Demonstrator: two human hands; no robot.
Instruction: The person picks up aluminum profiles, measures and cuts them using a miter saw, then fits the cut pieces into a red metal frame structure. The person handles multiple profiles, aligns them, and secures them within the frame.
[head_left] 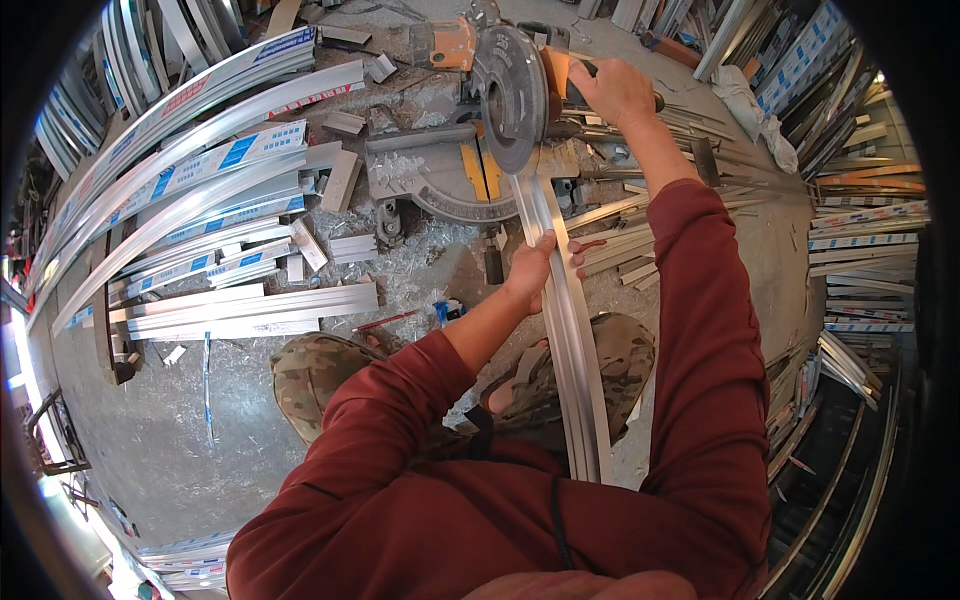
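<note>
Metal profile (576, 380) partly behind sweater (470, 520).

Silver profile (572, 350), camouflage-patterned trousers (318, 372)

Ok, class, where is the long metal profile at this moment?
In the head view, the long metal profile runs just right of centre, held by the left hand, its far end at the saw.

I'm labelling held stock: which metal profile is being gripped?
The long silver profile running to the saw; the left hand grips it, no hand touches the other profiles.
</note>
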